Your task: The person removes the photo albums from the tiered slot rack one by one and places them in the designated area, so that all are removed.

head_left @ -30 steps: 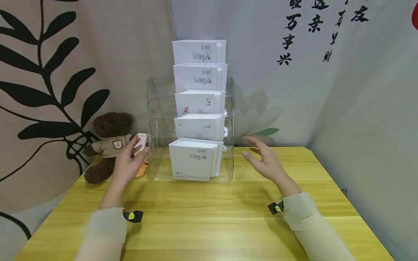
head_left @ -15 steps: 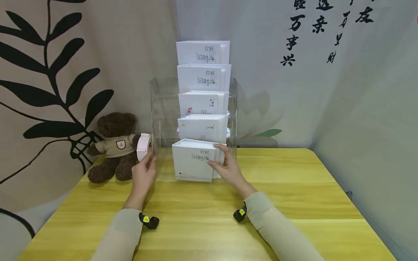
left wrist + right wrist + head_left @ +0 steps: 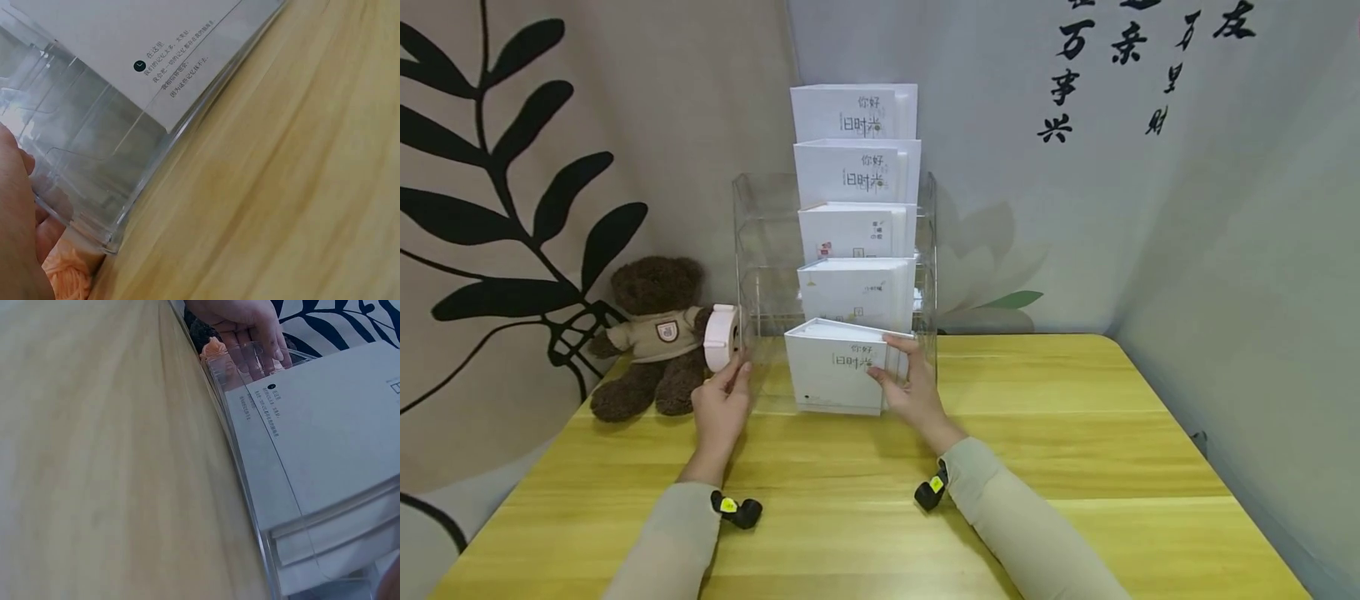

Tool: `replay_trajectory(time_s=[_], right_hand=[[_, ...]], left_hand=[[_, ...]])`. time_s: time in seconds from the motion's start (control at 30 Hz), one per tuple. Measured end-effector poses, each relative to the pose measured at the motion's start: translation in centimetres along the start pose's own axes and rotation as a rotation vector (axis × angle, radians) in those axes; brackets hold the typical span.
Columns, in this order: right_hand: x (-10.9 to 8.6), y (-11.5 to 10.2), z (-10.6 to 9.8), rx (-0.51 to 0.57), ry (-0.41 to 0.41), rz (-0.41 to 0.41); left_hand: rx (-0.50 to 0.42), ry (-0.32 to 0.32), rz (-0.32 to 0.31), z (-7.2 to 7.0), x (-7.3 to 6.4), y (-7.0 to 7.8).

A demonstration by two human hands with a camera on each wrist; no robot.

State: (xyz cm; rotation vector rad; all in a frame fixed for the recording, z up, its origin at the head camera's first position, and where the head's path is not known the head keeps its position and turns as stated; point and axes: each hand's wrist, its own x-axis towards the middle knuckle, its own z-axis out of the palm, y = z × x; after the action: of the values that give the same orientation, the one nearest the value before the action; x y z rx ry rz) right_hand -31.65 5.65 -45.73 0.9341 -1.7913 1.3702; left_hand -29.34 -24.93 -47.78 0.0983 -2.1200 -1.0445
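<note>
A clear acrylic tiered rack [image 3: 763, 358] stands on the table, with white books set one above another in its tiers. My left hand [image 3: 722, 412] grips the rack's lower left edge; in the left wrist view its fingers show through the clear plastic. At the lowest tier, my right hand [image 3: 919, 400] pinches the right side of the front white book [image 3: 831, 379], thumb on its cover and fingers over the top. More white covers show behind that book; whether the hand takes in several cannot be told. The right wrist view shows the book's lower cover [image 3: 325, 431] behind the rack's front lip.
Left of the rack sit a brown teddy bear [image 3: 658, 333] and a pale pink object [image 3: 721, 337], close to my left hand. An orange yarn-like item [image 3: 67, 275] lies beside the rack. The wooden table [image 3: 1037, 517] meets a printed cloth backdrop [image 3: 865, 50] behind.
My left hand has dropped from beside the pink object to the rack's lower left edge. My right hand has moved left from beside the rack and taken hold of the front book.
</note>
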Motion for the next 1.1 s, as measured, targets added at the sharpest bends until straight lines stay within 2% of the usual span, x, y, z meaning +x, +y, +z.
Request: replay_trajectory(time_s=[0.07,0.13,0.27,0.37,0.5,0.57,0.63,0.83,0.9,1.0,1.1], right_hand=[[-0.1,0.3,0.2,-0.006,0.013,-0.028],[0.1,-0.1,0.4,-0.038,0.002,-0.099],[1.0,-1.8,0.6,-0.103,-0.081,-0.338],[2.1,-3.6,0.5,-0.108,-0.14,-0.477],[3.5,-5.3,-0.4,-0.066,-0.123,-0.528],[4.2,-5.9,-1.3,-0.03,-0.081,-0.513],[4.8,-6.3,-2.4,0.023,-0.022,-0.45],[6.0,-7.5,-7.0,0.278,0.136,-0.094],[6.2,-7.6,-8.5,0.332,0.178,-0.01],[6.1,-7.5,-10.4,0.356,0.219,0.059],[6.0,-7.1,-12.1,0.339,0.232,0.085]], left_hand=[[0.0,-0.003,0.012,-0.1,0.1,-0.2],[-0.002,0.002,0.027,-0.1,0.1,-0.4],[-0.008,0.022,0.04,-0.1,0.3,-0.5],[-0.002,0.013,0.029,-0.2,0.3,-0.4],[0.012,0.006,0.006,-0.2,0.1,-0.2],[0.009,0.009,-0.002,-0.1,0.0,-0.2],[0.008,0.007,-0.01,0.0,-0.2,-0.3],[-0.018,-0.004,-0.016,0.3,-0.3,-0.5],[-0.018,0.004,-0.008,0.3,-0.3,-0.5],[-0.013,0.018,0.004,0.2,-0.2,-0.5],[-0.009,0.029,0.012,0.0,0.0,-0.4]])
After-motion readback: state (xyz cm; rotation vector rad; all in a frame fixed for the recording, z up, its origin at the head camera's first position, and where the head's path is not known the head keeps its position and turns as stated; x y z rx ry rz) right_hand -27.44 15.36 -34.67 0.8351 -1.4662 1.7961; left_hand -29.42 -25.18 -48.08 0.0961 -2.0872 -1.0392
